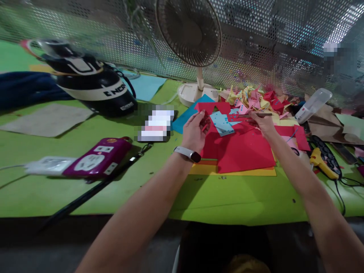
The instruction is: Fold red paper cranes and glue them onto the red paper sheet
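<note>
My left hand point(196, 128), with a watch on its wrist, is closed at the edge of a cut piece of red paper point(212, 107), which it seems to pinch. In my right hand point(263, 123) is a slim dark tool that looks like tweezers point(264, 114), its tip pointing left over small red and blue bits. Between the hands lies a light blue paper with blue dots point(223, 123). Red sheets point(244, 153) are spread under and in front of both hands, over a yellow-orange sheet point(250, 170). A blue sheet point(184, 119) sits behind my left hand.
Folded paper shapes point(253, 98) pile up at the back, beside a white fan point(190, 32). At right are a yellow glue gun point(324, 165) and a clear bottle point(314, 105). Leftward lie a phone point(157, 123), a purple power strip point(98, 157) and a black jug point(96, 89).
</note>
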{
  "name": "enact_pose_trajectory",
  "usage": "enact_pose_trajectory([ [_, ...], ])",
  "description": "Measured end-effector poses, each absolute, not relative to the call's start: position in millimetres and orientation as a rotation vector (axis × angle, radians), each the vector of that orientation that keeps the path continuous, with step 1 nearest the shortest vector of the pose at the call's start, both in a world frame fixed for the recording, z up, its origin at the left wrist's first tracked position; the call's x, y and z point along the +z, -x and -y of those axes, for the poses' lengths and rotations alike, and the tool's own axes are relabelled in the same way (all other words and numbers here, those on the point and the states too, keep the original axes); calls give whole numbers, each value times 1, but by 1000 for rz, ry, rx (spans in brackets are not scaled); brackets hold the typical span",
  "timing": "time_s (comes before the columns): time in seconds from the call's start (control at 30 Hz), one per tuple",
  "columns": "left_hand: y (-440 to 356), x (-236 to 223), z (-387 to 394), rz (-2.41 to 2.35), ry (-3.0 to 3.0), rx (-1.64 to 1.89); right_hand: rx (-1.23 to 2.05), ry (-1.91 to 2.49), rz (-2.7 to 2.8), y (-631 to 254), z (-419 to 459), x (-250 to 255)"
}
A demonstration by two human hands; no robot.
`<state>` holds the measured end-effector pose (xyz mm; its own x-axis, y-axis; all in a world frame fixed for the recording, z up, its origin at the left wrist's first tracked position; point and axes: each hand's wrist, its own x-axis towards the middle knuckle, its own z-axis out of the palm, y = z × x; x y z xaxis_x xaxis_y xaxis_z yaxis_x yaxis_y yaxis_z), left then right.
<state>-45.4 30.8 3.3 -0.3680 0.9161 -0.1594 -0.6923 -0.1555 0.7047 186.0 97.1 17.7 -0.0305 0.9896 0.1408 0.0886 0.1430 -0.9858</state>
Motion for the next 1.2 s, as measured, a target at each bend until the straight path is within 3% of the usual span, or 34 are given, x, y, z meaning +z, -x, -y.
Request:
enact_pose_trajectory([
  [0.2, 46, 2, -30, -874, -356, 1744, 959, 1164, 1289, -169, -121, 3],
  [0.53, 45, 6, -28, -849, -302, 1735, 673, 1153, 1790, -149, -112, -1],
  [0.83, 45, 0, -29, -848, -367, 1734, 494, 1220, 1882, -151, -102, 0],
  [1.2, 45, 1, -28, -844, -371, 1721, 447, 1241, 1904, -157, -93, -1],
])
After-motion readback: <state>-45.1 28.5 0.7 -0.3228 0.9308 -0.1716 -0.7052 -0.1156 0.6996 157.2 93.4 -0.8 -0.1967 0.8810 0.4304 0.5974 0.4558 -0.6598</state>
